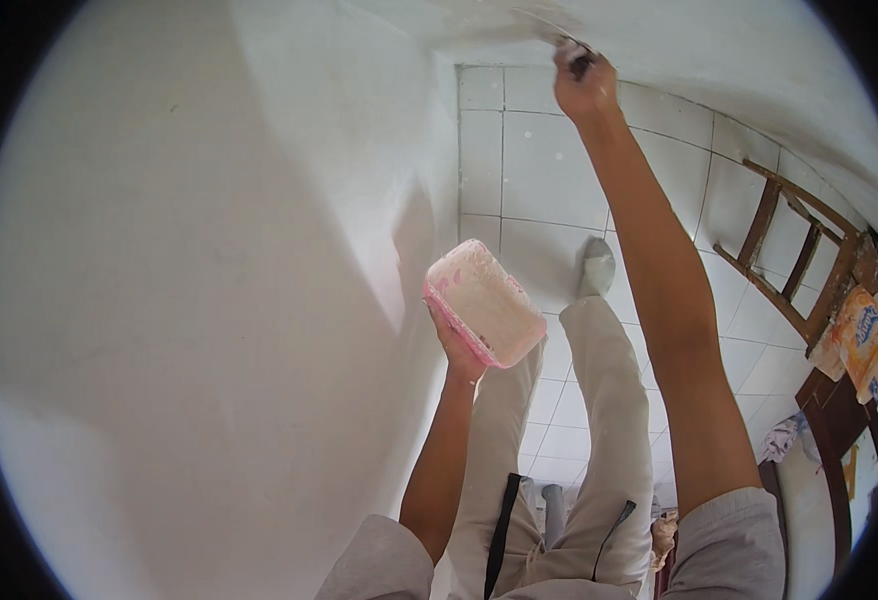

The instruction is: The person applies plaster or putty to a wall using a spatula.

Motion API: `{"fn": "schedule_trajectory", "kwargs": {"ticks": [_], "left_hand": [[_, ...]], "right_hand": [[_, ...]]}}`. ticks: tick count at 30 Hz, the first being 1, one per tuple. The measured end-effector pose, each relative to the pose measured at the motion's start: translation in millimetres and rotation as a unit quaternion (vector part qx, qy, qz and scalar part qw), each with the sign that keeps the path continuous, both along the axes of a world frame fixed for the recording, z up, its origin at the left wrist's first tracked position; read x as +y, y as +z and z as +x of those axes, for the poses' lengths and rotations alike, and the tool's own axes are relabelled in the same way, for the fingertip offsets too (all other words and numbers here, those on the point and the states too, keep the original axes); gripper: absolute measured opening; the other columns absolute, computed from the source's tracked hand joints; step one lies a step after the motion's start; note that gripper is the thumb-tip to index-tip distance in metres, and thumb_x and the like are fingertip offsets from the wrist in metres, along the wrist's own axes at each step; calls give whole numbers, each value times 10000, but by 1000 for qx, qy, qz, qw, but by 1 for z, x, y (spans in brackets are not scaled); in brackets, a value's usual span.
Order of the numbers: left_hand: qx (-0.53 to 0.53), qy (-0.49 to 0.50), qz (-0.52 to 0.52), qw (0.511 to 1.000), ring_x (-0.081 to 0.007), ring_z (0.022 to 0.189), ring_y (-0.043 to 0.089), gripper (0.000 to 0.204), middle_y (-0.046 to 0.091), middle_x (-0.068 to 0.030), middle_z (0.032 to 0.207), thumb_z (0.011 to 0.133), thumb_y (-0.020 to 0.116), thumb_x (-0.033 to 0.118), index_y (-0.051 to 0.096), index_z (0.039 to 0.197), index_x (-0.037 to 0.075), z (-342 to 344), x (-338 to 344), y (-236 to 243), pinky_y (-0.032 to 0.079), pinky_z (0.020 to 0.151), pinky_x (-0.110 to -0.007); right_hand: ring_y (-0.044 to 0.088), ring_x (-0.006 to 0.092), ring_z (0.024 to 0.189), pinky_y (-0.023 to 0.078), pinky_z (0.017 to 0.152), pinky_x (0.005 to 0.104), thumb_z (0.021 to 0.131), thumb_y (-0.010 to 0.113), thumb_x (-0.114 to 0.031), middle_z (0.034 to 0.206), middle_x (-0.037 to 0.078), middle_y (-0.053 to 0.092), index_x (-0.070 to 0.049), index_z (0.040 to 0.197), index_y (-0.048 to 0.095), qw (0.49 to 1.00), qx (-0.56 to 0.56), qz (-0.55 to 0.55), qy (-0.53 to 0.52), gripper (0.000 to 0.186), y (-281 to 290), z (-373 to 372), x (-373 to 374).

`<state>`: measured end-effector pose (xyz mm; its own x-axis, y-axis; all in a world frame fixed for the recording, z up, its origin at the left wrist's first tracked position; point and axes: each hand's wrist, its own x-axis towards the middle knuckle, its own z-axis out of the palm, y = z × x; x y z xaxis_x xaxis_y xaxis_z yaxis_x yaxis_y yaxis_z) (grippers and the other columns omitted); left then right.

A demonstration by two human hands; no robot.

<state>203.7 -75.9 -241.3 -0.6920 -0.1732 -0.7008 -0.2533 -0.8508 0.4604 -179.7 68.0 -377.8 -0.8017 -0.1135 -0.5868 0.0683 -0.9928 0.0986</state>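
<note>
My left hand is closed round the side of a pink plastic tub. A whitish paste coats the inside of the tub and smears its rim. Far out ahead, my right hand grips the dark handle of what looks like a putty knife. Its thin blade lies close along the pale wall; motion blur hides whether the edge touches. White smudges show on the fingers of that hand.
A plain white wall fills the left side and meets the far wall in a corner. White tiles cover the floor under my feet. At right are a wooden frame with rungs and an orange-and-white packet beside it.
</note>
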Motion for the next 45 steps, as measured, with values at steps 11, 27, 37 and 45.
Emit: {"fn": "schedule_trajectory", "kwargs": {"ticks": [11, 27, 37, 45], "left_hand": [[30, -18, 67, 997, -294, 1296, 521, 803, 493, -53, 1451, 945, 364, 774, 379, 1520, 213, -8, 18, -6, 454, 1072, -505], [-3, 3, 17, 1000, -270, 1308, 503, 776, 496, -33, 1441, 952, 378, 761, 405, 1502, 215, -7, 19, 6, 446, 1077, -480], [10, 4, -11, 1000, -294, 1254, 544, 776, 530, -56, 1398, 951, 385, 757, 421, 1486, 195, -17, 19, 9, 469, 1040, -494], [19, -13, -12, 1000, -291, 1342, 485, 834, 466, -76, 1486, 944, 388, 765, 338, 1539, 184, -27, 23, 21, 420, 1114, -480]], "right_hand": [[673, 275, 985, 599, 873, 371, 949, 448, -7, 1105, 200, 665, 101, 1139, 552, 945, 117, 237, 191, 241, 38, 57, -54], [665, 305, 1065, 608, 949, 420, 967, 507, 17, 1152, 201, 635, 129, 1157, 544, 950, -66, 288, 103, 223, 70, 73, -53], [700, 391, 876, 523, 825, 469, 849, 648, -48, 932, 266, 700, 42, 982, 607, 710, 80, 688, 129, 166, 161, 52, -92], [650, 137, 839, 544, 759, 301, 916, 698, -88, 924, 72, 706, 54, 1138, 671, 809, 183, 481, 285, 264, 208, 195, 39]]}}
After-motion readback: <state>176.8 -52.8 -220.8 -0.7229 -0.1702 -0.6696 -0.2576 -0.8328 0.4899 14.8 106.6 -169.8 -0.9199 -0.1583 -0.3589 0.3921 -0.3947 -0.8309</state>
